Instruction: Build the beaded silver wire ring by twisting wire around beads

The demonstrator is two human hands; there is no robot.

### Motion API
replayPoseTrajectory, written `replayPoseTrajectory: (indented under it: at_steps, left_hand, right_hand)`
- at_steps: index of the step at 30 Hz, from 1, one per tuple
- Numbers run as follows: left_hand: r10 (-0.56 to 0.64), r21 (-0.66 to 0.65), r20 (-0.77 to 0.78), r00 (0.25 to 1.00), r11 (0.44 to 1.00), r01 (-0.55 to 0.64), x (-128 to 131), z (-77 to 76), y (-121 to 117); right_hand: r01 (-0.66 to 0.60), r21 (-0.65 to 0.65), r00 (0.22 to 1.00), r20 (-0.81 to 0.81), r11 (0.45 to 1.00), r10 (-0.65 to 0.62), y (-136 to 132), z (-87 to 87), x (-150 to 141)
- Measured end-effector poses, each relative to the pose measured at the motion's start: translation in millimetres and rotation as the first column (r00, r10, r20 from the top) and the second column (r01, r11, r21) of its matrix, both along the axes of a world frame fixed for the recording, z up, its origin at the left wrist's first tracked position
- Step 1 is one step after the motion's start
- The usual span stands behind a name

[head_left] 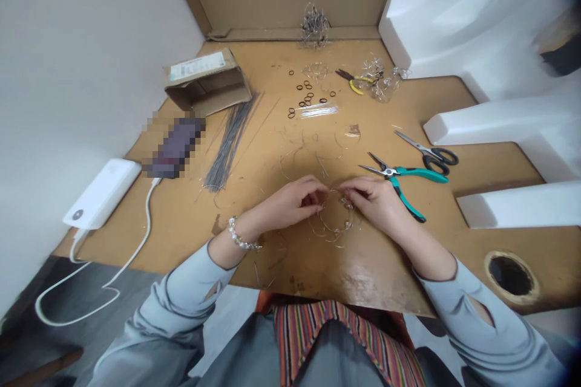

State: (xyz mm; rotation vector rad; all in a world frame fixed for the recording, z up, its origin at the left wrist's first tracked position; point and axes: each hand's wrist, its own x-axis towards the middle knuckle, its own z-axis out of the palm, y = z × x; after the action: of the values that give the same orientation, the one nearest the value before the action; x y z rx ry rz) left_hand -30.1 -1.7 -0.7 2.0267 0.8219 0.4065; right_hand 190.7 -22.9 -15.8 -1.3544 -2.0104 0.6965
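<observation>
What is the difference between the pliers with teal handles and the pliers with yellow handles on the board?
The teal-handled pliers lie close to the right hand, while the yellow-handled pliers lie farther back beside clear wire pieces. The teal pair has long, thin, open jaws; the yellow pair's jaws look shorter and dark. Both lie flat on the tan board.

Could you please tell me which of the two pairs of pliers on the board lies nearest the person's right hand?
The teal-handled pliers, lying open just beside the right hand, are nearest; the yellow-handled pliers lie much farther away.
</observation>
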Motion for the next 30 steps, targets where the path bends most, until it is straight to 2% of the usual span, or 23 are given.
replayPoseTrajectory:
  at_steps: [5, 11, 14, 16, 18, 19, 21, 22, 23, 26, 30]
  left_hand:
    - [-0.014, 0.088, -0.034, 0.999, 0.996, 0.017, 4, 1.3, -1]
    - [0.076, 0.055, -0.08, 0.994, 0.996, -0.072, 6, 0.8, -4]
    - [0.094, 0.108, -0.121, 0.988, 0.991, -0.081, 7, 2.1, -6]
    - [0.101, 0.158, -0.154, 0.983, 0.984, -0.076, 8, 2.5, -8]
    - [0.099, 0.185, -0.184, 0.978, 0.981, -0.064, 8, 2.2, -8]
    - [0.098, 0.191, -0.191, 0.977, 0.98, -0.061, 8, 1.8, -9]
    - [0.096, 0.199, -0.195, 0.976, 0.978, -0.056, 7, 1.0, -9]
    - [0.096, 0.202, -0.193, 0.977, 0.978, -0.056, 7, 0.6, -9]
    - [0.097, 0.205, -0.189, 0.977, 0.977, -0.057, 7, 0.2, -9]
    - [0.098, 0.208, -0.177, 0.979, 0.976, -0.06, 7, -0.8, -7]
    - [0.092, 0.205, -0.166, 0.982, 0.977, -0.057, 7, -1.6, -6]
  right_hand:
    - [-0.014, 0.017, 1.0, -0.02, 1.0, 0.015, -2, -1.5, -2]
    - [-0.048, 0.04, 0.997, -0.053, 0.998, 0.05, -1, -3.8, -6]
    - [0.024, 0.108, 1.0, -0.001, 0.994, -0.024, 1, 0.4, 0]
    - [0.106, 0.186, 0.992, 0.045, 0.977, -0.116, 1, 8.5, 4]
    - [0.117, 0.236, 0.987, 0.079, 0.965, -0.139, -4, 19.5, 5]
    - [0.065, 0.23, 0.991, 0.096, 0.971, -0.089, -8, 25.0, 4]
    - [-0.161, 0.137, 0.98, 0.138, 0.977, 0.142, -17, 33.3, -2]
    - [-0.287, 0.065, 0.947, 0.174, 0.956, 0.272, -22, 35.5, -7]
    - [-0.349, 0.018, 0.916, 0.216, 0.937, 0.337, -27, 36.3, -11]
    - [-0.406, -0.065, 0.866, 0.293, 0.912, 0.406, -35, 33.5, -20]
    - [-0.404, -0.105, 0.87, 0.264, 0.909, 0.417, -34, 29.9, -20]
